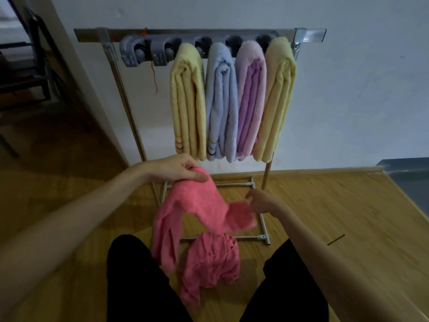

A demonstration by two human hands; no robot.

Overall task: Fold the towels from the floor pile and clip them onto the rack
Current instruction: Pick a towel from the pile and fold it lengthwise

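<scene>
The left hand [178,167] grips the pink towel [204,219] by its upper edge, lifted above the wooden floor [325,217]. The right hand [261,202] pinches a lower fold. Behind, four folded towels hang clipped on the rack [199,33]: yellow, blue, purple, yellow.

Towel rack against the wall, with an unfolded towel held before it.
Four folded towels [229,101] hang side by side from the right-hand clips of the rack [130,94]; two clips [148,51] at the left stand free. Before the rack, the left hand [176,167] holds the upper end of a towel [202,228], the right hand [262,202] at its right edge. Its lower part lies heaped on the floor [325,217] between the person's legs [134,280].
</scene>
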